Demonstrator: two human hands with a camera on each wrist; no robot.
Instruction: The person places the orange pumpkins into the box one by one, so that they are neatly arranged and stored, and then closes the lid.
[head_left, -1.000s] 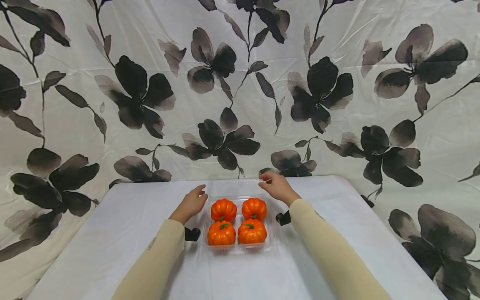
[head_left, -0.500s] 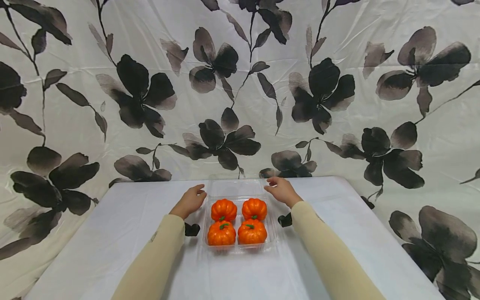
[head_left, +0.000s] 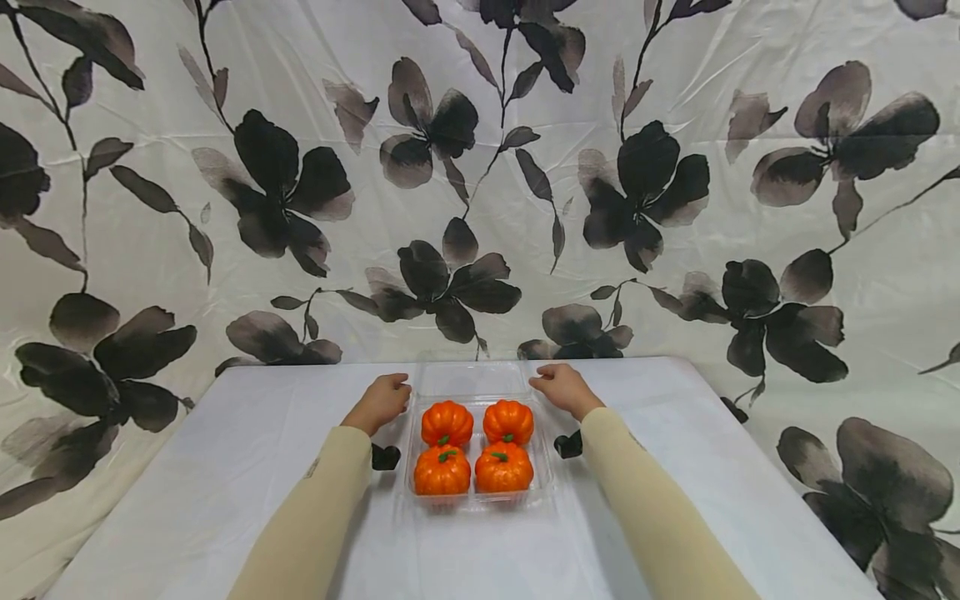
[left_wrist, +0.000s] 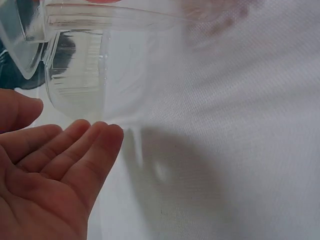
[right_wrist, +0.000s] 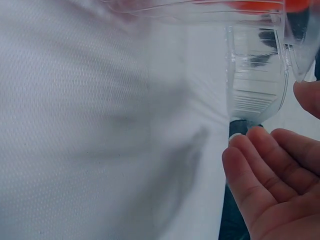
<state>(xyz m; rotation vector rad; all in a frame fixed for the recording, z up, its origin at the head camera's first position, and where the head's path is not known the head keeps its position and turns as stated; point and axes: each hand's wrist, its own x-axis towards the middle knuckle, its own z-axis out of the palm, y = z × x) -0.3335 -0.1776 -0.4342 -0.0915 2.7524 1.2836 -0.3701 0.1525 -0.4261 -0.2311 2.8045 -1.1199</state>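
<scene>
Several orange mini pumpkins (head_left: 504, 467) with green stems sit in a clear plastic clamshell container (head_left: 472, 497) at the middle of the table. Its clear lid (head_left: 471, 380) lies folded back on the far side. My left hand (head_left: 379, 403) is at the lid's left edge, fingers extended and thumb apart, with the fingertips (left_wrist: 107, 132) just beyond the lid's side wall (left_wrist: 77, 70). On the opposite side, my right hand (head_left: 567, 390) is at the lid's right edge, its fingers (right_wrist: 240, 162) loosely extended close to the lid wall (right_wrist: 255, 75). Neither hand grips anything.
A white cloth (head_left: 225, 492) covers the table. Behind its far edge hangs a pale curtain (head_left: 540, 317) with dark flowers. Black wrist devices (head_left: 386, 457) flank the container on both sides.
My right hand has moved off the lid's right corner, outward and slightly nearer to me. The left hand has barely shifted. The pumpkins and container stay in place.
</scene>
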